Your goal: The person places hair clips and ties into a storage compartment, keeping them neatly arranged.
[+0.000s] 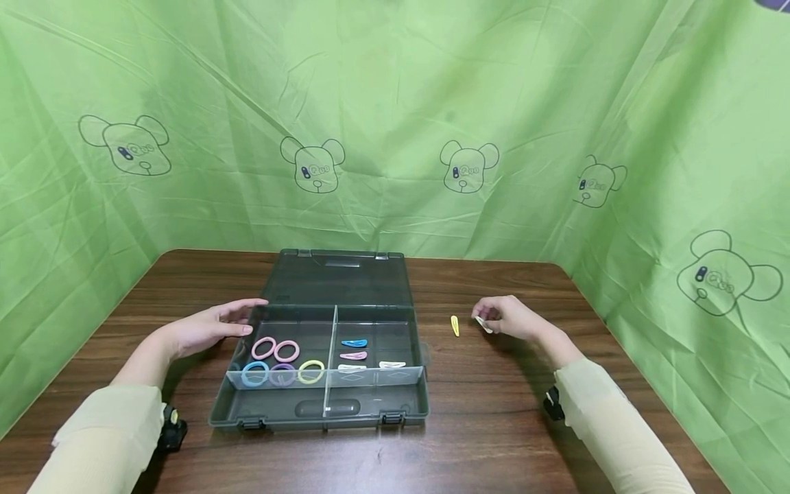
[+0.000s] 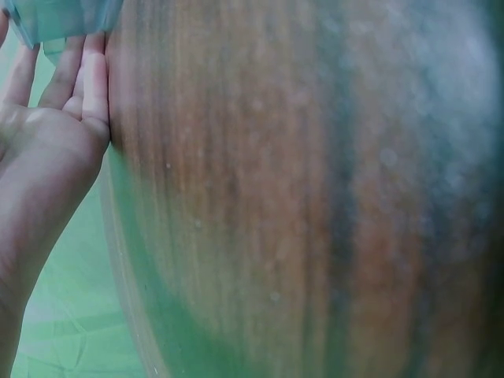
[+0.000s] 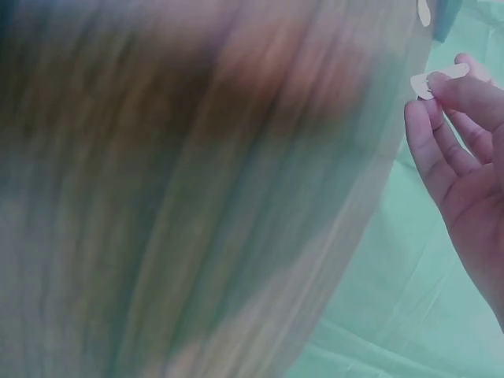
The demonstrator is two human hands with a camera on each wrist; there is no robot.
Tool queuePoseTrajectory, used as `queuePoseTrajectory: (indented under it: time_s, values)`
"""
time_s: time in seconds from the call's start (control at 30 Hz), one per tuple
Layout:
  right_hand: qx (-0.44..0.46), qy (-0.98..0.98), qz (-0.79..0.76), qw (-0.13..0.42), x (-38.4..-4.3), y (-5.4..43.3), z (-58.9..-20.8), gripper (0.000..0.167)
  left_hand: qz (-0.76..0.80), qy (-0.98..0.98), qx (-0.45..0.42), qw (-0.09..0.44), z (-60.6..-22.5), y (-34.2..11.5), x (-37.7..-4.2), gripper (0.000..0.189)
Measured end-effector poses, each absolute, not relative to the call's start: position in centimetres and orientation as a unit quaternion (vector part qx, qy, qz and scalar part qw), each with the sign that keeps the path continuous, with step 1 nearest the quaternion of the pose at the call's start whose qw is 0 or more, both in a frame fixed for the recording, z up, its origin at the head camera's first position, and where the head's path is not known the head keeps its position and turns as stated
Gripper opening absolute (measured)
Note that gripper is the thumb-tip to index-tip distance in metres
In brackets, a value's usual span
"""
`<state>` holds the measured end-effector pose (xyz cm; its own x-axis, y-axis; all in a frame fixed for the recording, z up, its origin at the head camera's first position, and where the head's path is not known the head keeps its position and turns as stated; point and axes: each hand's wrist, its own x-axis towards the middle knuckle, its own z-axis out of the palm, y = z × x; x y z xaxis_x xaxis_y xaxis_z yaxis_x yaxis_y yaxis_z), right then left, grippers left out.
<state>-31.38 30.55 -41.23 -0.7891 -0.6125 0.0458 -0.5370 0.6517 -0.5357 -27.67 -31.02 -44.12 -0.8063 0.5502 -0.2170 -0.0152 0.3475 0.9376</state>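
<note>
My right hand (image 1: 509,318) pinches a whitish snap hair clip (image 1: 483,324) between thumb and fingers, over the right part of the table. In the right wrist view the pale clip (image 3: 441,80) sticks out past the fingertips. Just left of this hand lies a yellow snap hair clip (image 1: 455,326). With its fingers spread and fairly straight, my left hand (image 1: 210,326) rests against the left side of the dark see-through box (image 1: 370,320). Inside the box's right compartment are a blue clip (image 1: 354,342), a pink clip (image 1: 353,355) and two whitish clips (image 1: 391,365).
The lid (image 1: 345,281) lies folded back behind the box. Several ring-shaped hair ties, including a pink one (image 1: 286,351) and a yellow one (image 1: 311,372), lie in the left compartment. Clear dividers (image 1: 335,329) split the box. A green curtain (image 1: 395,103) surrounds the wooden table (image 1: 481,425).
</note>
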Motion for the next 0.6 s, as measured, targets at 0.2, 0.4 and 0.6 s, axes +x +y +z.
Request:
queuePoseTrajectory:
  time_s: [0.2, 0.4, 0.6]
  values:
    - [-0.343, 0.9, -0.267, 0.045, -31.1, 29.7, -40.1, 0.02, 0.544, 0.78, 0.172, 0.259, -44.1, -31.0, -27.6, 0.058]
    - [-0.341, 0.901, -0.268, 0.028, -30.7, 28.9, -38.8, 0.019, 0.547, 0.778, 0.174, 0.257, -44.2, -31.0, -27.7, 0.057]
    - [-0.333, 0.903, -0.27, 0.014, -30.3, 27.8, -37.5, 0.023, 0.543, 0.781, 0.171, 0.256, -44.1, -30.9, -27.6, 0.057]
